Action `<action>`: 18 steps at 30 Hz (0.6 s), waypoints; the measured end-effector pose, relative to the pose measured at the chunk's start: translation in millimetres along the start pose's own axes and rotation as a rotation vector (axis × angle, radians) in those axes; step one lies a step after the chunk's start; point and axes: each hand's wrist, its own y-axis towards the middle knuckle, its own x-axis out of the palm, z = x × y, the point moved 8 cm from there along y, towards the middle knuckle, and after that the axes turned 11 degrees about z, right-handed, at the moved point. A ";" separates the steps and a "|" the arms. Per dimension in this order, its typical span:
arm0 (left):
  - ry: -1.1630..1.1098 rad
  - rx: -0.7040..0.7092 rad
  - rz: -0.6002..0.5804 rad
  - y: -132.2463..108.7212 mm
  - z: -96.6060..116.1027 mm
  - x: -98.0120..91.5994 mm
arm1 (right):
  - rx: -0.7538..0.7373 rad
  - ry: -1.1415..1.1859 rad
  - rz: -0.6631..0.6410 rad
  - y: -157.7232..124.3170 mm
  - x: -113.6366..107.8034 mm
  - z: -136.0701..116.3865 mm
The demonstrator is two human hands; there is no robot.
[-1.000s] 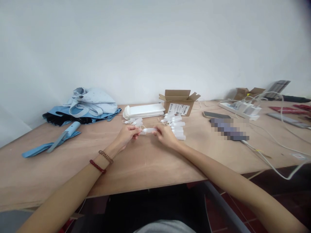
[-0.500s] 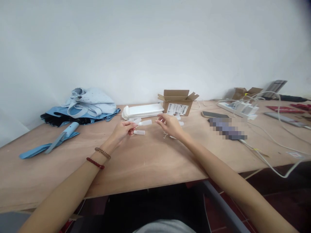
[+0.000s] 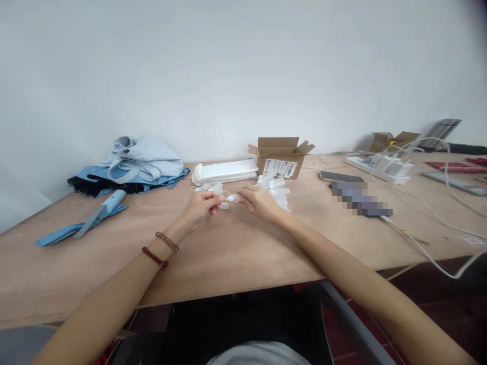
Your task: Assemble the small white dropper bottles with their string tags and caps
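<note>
Over the middle of the table both hands face each other, a short way apart. My left hand (image 3: 203, 205) is closed in a pinch at the end of a thin pale cord (image 3: 225, 192). From there the cord arcs toward a small translucent white bottle (image 3: 232, 197), whose narrow end sticks out of my right hand (image 3: 261, 202). The right fingers are closed around its body and hide most of it. Several similar translucent bottles (image 3: 279, 191) lie just beyond the right hand. More bottles (image 3: 216, 188) lie behind the left hand, partly covered by it.
Behind the hands are a white flat pack (image 3: 226, 171) and an open cardboard box (image 3: 281, 165). A blue umbrella (image 3: 114, 200) and a light cloth bag (image 3: 142, 159) lie left. Phones (image 3: 338, 177), a power strip (image 3: 380, 170) and loose cables (image 3: 426, 248) occupy the right.
My right hand has moved left and down and closed on the small bottle. My left hand has shifted slightly right, and its fingertips now hold the cord. The view has turned slightly.
</note>
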 end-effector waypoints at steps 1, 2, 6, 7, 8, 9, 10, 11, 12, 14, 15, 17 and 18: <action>-0.005 0.008 0.006 0.3 1.1 -0.3 | 0.000 0.001 0.005 0.9 -1.2 0.5; -0.007 0.015 0.009 0.6 1.9 -0.4 | -0.004 0.000 0.010 1.6 -2.1 0.9; 0.012 0.013 0.009 1.3 1.3 -2.1 | -0.018 -0.010 0.032 1.1 -2.4 3.8; 0.016 0.001 0.006 1.2 0.6 -3.0 | -0.021 -0.010 0.036 0.3 -2.0 5.1; 0.016 -0.013 0.005 0.9 -0.2 -4.0 | -0.024 -0.008 0.040 -0.6 -1.6 6.5; 0.014 -0.028 0.003 0.6 -0.9 -4.7 | -0.026 -0.003 0.047 -1.4 -1.4 8.0; 0.013 -0.041 -0.002 0.2 -1.5 -4.9 | -0.026 0.005 0.055 -2.0 -1.5 9.2; 0.013 -0.050 -0.009 -0.3 -2.1 -4.5 | -0.026 0.016 0.063 -2.5 -1.7 10.0; 0.015 -0.053 -0.016 -0.7 -2.4 -3.7 | -0.024 0.026 0.072 -2.8 -1.9 10.6; 0.032 -0.042 -0.046 -1.7 -3.0 0.3 | -0.015 0.043 0.079 -3.2 -1.1 10.6; 0.045 -0.029 -0.062 -2.1 -3.2 2.7 | -0.013 0.049 0.071 -3.5 0.5 10.0; 0.092 0.010 -0.081 -2.3 -3.4 5.8 | -0.013 0.054 0.050 -4.1 4.1 8.5; 0.125 0.031 -0.084 -2.1 -3.4 6.4 | -0.015 0.054 0.042 -4.3 5.7 7.9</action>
